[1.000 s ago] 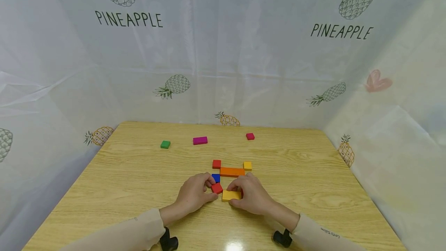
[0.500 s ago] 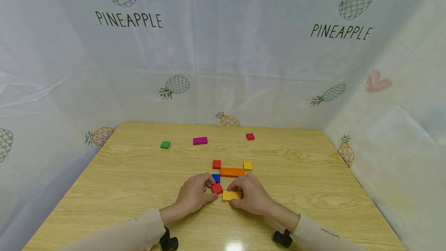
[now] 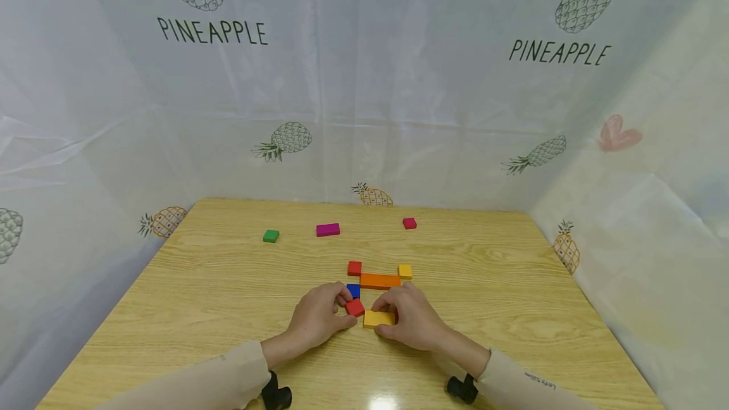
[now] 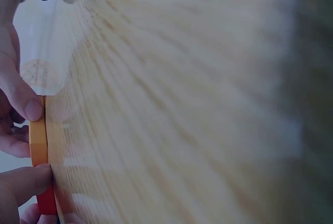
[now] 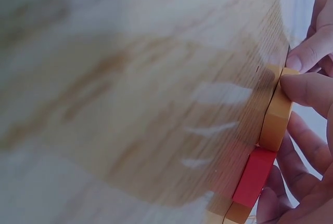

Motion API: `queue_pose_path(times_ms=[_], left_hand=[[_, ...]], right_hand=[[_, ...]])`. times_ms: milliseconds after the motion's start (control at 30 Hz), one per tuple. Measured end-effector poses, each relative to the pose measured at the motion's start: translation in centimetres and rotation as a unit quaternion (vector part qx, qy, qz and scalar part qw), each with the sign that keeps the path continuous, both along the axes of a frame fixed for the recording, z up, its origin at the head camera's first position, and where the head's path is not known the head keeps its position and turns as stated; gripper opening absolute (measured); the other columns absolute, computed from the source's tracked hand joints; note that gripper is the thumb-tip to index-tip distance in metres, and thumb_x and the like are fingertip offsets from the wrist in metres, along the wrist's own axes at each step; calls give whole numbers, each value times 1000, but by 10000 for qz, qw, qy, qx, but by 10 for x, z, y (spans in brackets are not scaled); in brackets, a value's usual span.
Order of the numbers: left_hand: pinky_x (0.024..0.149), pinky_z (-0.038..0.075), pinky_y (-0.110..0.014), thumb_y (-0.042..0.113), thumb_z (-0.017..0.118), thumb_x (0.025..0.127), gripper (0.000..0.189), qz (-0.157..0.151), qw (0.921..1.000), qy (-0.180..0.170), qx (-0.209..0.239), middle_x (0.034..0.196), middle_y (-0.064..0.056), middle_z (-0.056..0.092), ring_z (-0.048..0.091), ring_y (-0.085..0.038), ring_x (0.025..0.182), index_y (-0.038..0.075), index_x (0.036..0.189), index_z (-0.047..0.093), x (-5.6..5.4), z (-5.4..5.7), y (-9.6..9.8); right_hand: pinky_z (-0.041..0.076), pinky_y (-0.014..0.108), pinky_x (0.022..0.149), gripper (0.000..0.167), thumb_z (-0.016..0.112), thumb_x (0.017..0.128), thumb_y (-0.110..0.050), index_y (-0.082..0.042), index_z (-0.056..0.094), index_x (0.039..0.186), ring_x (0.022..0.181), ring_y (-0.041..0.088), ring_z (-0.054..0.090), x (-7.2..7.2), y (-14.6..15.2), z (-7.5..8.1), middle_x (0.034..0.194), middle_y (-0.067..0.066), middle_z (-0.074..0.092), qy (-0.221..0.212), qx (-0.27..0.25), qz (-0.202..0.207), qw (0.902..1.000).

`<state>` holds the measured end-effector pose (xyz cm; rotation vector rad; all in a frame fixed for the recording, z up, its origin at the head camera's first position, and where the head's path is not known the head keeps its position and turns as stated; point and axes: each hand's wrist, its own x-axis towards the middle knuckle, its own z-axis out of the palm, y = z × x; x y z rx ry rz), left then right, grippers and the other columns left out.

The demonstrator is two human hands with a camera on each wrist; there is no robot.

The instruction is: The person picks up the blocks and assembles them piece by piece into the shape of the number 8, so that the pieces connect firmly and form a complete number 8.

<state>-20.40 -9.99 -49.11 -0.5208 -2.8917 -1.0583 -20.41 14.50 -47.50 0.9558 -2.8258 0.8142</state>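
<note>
In the head view, my left hand [image 3: 317,316] pinches a small red block [image 3: 355,307] between fingers and thumb, its corner turned towards the blue block [image 3: 354,291] behind it. My right hand [image 3: 414,323] grips a yellow rectangular block [image 3: 376,319] just right of the red one. The right wrist view shows another red block [image 5: 254,177] at the far end of that yellow block [image 5: 276,122], mostly hidden under my right hand from above. The left wrist view has the yellow block [image 4: 38,143] and the pinched red block [image 4: 47,201] end to end, low on the table.
A long orange block [image 3: 380,281] lies behind my hands, with a red square block [image 3: 355,268] and a yellow square block [image 3: 405,271] at its ends. Farther back are a green block [image 3: 271,236], a magenta block [image 3: 328,229] and a crimson block [image 3: 409,223]. Printed curtains surround the wooden table [image 3: 484,271].
</note>
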Motion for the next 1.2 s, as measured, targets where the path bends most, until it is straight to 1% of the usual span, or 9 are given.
queue_pose_path(times_ms=[400, 833, 1200], left_hand=[[64, 44, -24, 28, 93, 83, 30, 24, 10000, -37, 45, 87, 9, 63, 51, -8, 74, 20, 99, 70, 0, 1, 1], [63, 44, -24, 28, 94, 82, 30, 21, 10000, 39, 23, 86, 9, 62, 51, -7, 73, 20, 98, 69, 0, 0, 1], [63, 44, -24, 28, 94, 82, 30, 12, 10000, 72, 20, 84, 8, 61, 50, -7, 72, 21, 98, 69, 0, 1, 1]], right_hand=[[38, 29, 79, 25, 94, 82, -22, -18, 80, 103, 88, 8, 54, 1, 1, 1, 95, -11, 74, 7, 18, 107, 9999], [37, 28, 78, 26, 93, 82, -22, -19, 80, 104, 87, 9, 54, 0, 1, 0, 95, -12, 74, -51, 5, 126, 9999], [38, 28, 79, 26, 93, 82, -22, -19, 80, 105, 88, 9, 56, -1, 1, -1, 96, -12, 74, 34, 0, 196, 9998]])
